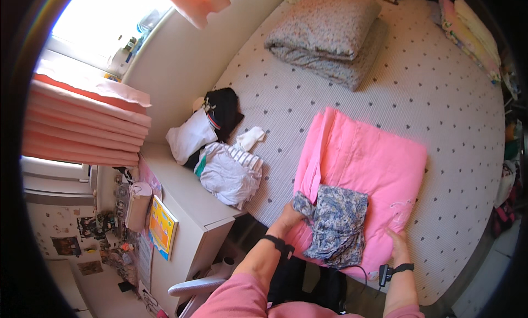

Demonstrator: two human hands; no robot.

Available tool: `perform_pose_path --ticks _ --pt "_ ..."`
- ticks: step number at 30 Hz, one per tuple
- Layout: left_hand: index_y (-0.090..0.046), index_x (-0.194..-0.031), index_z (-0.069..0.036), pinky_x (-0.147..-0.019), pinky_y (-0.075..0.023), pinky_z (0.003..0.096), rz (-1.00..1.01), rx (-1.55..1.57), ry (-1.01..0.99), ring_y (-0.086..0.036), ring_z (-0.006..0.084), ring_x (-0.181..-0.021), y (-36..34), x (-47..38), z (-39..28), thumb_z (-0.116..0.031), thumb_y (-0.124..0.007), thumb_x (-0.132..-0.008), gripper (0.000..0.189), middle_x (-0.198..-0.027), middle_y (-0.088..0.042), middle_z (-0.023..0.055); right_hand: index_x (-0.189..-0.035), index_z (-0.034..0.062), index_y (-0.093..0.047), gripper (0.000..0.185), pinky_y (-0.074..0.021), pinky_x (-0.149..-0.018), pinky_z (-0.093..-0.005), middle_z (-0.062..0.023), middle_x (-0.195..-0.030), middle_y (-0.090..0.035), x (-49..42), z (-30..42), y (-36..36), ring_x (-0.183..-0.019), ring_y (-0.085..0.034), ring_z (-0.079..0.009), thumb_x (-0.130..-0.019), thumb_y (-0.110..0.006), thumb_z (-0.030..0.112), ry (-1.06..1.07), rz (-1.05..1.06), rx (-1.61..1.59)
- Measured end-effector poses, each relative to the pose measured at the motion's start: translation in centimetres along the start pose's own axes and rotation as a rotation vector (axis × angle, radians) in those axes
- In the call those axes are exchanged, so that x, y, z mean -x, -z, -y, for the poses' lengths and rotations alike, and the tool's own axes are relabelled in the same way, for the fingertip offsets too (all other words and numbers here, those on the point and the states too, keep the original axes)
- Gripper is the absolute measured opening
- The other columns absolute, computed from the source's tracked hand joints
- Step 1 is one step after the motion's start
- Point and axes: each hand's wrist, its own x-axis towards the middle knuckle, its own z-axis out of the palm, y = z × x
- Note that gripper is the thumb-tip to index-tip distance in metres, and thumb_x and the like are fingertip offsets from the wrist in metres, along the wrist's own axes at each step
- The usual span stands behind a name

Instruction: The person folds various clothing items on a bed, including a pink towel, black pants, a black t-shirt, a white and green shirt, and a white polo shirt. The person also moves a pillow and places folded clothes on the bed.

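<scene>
A folded pink quilt lies near the front edge of the bed. On its near part rests a folded blue-grey patterned cloth. My left hand grips a bunched end of this cloth at its left side, over the quilt's left edge. My right hand touches the quilt's right edge, to the right of the patterned cloth. Whether its fingers pinch the quilt or only lie against it cannot be made out. Both wrists wear black straps with small devices.
A thick folded floral quilt sits farther back on the dotted bed sheet. White and striped clothes and a black garment are heaped at the left. A white cabinet and a chair armrest stand left of me.
</scene>
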Motion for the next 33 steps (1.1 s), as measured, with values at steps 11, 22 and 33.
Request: perform_pose_path --ticks 11,22,33 --pt "-0.066 -0.105 -0.011 -0.078 -0.0513 0.0407 -0.214 -0.549 -0.201 -0.068 0.0337 -0.090 -5.4 8.6 -10.4 -0.032 -0.082 -0.068 0.046 -0.092 -0.071 0.0171 -0.120 0.0013 -0.058 0.052 -0.0501 -0.087 -0.0307 -0.0068 -0.111 -0.066 7.1 4.5 -7.8 -0.095 -0.063 -0.0171 -0.071 -0.075 -0.002 0.303 0.113 -0.107" --pt "-0.067 -0.094 -0.008 -0.070 -0.0516 0.0424 -0.047 -0.436 -0.581 -0.067 0.0370 -0.081 3.2 12.4 -17.7 -0.019 -0.079 -0.067 0.031 -0.081 -0.068 0.0169 -0.119 0.0006 -0.059 0.044 -0.0503 -0.088 -0.0291 -0.0050 -0.110 -0.066 15.5 9.9 -13.4 -0.095 -0.063 -0.0134 -0.077 -0.071 -0.003 0.345 0.128 -0.135" --pt "-0.065 -0.097 0.000 -0.074 -0.0529 0.0314 -0.160 -0.469 -1.001 -0.070 0.0206 -0.082 17.3 6.0 -41.1 0.008 -0.064 -0.068 0.030 -0.085 -0.070 0.0109 -0.123 -0.0005 -0.058 0.043 -0.0509 -0.089 -0.0309 -0.0078 -0.111 -0.066 9.2 26.1 -30.2 -0.097 -0.063 -0.0149 -0.082 -0.070 0.000 0.626 0.243 -0.179"
